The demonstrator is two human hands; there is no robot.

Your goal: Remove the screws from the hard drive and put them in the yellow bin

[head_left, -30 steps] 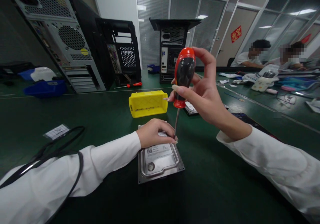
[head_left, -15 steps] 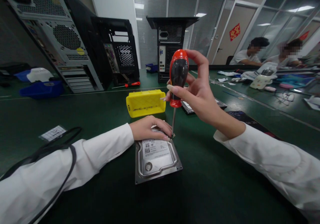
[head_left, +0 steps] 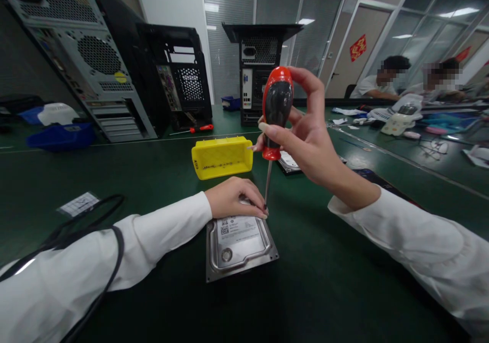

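Slightly raised, my right hand [head_left: 311, 147] gripped the screwdriver [head_left: 278, 103], tip by the hard drive [head_left: 246, 248] under my left hand [head_left: 231, 198], grip unclear; label [head_left: 242, 232] print unreadable.

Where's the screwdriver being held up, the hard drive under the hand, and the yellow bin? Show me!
Red-and-black screwdriver [head_left: 278, 103]: head view, on its black grip.
Hard drive [head_left: 242, 238]: head view, on its label.
Yellow bin [head_left: 222, 154]: head view, on its bare inside.

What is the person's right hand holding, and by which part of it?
The right hand holds the red-and-black, metal-shafted screwdriver by its rounded handle.
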